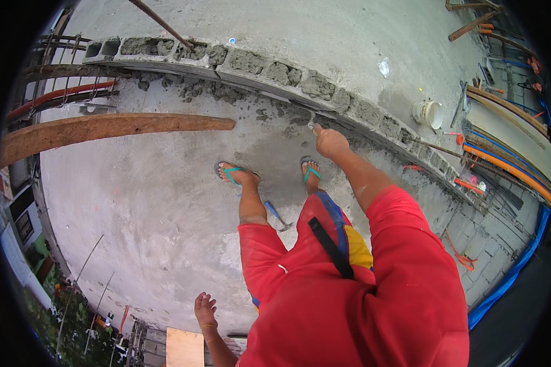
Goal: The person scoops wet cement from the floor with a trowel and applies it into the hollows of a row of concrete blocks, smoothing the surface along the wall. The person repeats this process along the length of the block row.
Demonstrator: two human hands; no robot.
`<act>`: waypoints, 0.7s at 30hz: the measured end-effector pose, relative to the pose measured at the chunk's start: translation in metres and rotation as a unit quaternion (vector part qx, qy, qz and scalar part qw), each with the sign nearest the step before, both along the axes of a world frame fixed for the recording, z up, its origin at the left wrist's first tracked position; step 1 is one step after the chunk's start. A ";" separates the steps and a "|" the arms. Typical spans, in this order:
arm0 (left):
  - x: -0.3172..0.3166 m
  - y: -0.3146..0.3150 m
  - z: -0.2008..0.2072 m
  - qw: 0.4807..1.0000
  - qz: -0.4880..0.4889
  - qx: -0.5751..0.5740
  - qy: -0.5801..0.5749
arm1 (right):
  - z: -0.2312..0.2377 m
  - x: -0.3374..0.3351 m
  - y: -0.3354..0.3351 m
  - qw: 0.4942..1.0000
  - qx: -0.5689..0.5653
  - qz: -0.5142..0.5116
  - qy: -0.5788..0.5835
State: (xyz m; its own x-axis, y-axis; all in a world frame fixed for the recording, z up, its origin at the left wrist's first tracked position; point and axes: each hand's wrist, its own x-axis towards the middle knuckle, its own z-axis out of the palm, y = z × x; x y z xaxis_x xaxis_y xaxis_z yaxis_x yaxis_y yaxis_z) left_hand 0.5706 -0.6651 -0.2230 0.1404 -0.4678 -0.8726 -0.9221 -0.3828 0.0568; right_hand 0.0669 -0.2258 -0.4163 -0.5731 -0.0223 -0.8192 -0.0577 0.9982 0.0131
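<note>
My right hand is closed round the handle of a trowel. Its bent metal neck reaches toward the near face of a low row of hollow concrete blocks; the blade is thin and hard to make out. Grey mortar fills many of the block cores, and wet clumps of mortar lie along the foot of the row. Out to my left side hangs my left hand, its fingers loosely bent and apart, holding nothing. Behind my feet a hammer with a blue handle rests on the concrete floor.
A rusty brown beam juts in from the left. Reinforcing bars rise by the blocks. Beyond the row stands a white bucket, tipped on its side. Boards and orange pipes are stacked at right. A plywood piece is at lower left.
</note>
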 end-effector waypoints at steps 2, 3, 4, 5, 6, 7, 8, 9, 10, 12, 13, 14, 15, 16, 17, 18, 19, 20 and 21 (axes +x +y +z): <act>-0.017 0.027 -0.003 0.999 -0.042 0.005 0.029 | -0.007 0.001 0.025 0.998 -0.047 -0.009 0.030; -0.025 0.043 -0.003 0.997 -0.067 0.005 0.043 | -0.009 0.005 0.055 0.999 0.016 -0.044 0.005; -0.030 0.059 -0.002 0.993 -0.097 0.008 0.059 | -0.008 0.013 0.091 0.997 0.043 -0.068 -0.002; -0.031 0.075 0.000 0.992 -0.091 0.013 0.084 | -0.006 0.024 0.130 0.992 0.078 -0.095 -0.018; -0.029 0.092 0.003 0.994 -0.086 0.014 0.064 | 0.002 0.037 0.170 0.995 0.086 -0.048 -0.009; -0.028 0.108 0.002 0.994 -0.084 0.016 0.060 | 0.006 0.046 0.199 0.991 0.129 -0.012 -0.023; -0.027 0.125 -0.001 0.994 -0.085 0.020 0.061 | 0.007 0.051 0.215 0.995 0.099 -0.031 -0.004; -0.023 0.141 -0.003 0.996 -0.074 0.022 0.053 | 0.012 0.057 0.231 0.993 0.100 -0.058 -0.007; -0.019 0.157 -0.006 0.995 -0.092 0.031 0.033 | 0.017 0.061 0.241 0.991 0.100 -0.085 -0.010; -0.018 0.187 -0.015 0.990 -0.130 0.051 -0.007 | 0.019 0.062 0.241 0.999 0.034 -0.039 -0.005; -0.018 0.201 -0.020 0.988 -0.141 0.057 -0.016 | 0.019 0.061 0.241 1.000 -0.014 -0.011 -0.005; -0.021 0.214 -0.023 0.986 -0.157 0.060 -0.009 | 0.017 0.060 0.244 1.000 -0.001 -0.017 -0.006; -0.026 0.223 -0.025 0.982 -0.176 0.063 -0.001 | 0.014 0.060 0.252 1.000 -0.007 -0.019 -0.005; -0.032 0.229 -0.026 0.979 -0.194 0.063 0.002 | 0.010 0.060 0.261 0.999 -0.029 -0.019 0.011; -0.038 0.231 -0.024 0.980 -0.193 0.053 0.022 | 0.007 0.065 0.282 1.000 -0.002 -0.026 -0.005; -0.043 0.232 -0.021 0.980 -0.189 0.044 0.038 | 0.006 0.072 0.310 0.999 0.012 -0.029 -0.006; -0.046 0.234 -0.017 0.981 -0.184 0.034 0.051 | 0.005 0.080 0.337 0.999 0.036 -0.031 -0.014; -0.046 0.237 -0.012 0.984 -0.167 0.025 0.058 | 0.002 0.087 0.361 0.994 0.069 -0.076 -0.024; -0.044 0.238 -0.006 0.987 -0.149 0.011 0.061 | 0.001 0.095 0.378 0.987 0.104 -0.116 -0.041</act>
State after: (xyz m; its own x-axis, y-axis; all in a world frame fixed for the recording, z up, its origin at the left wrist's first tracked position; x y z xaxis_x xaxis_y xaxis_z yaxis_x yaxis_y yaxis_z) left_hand 0.5264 -0.4271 -0.2289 -0.1073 -0.4535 -0.8848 -0.9805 -0.0989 0.1697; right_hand 0.1619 0.1519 -0.4155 -0.4743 0.2742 -0.8366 0.1622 0.9612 0.2231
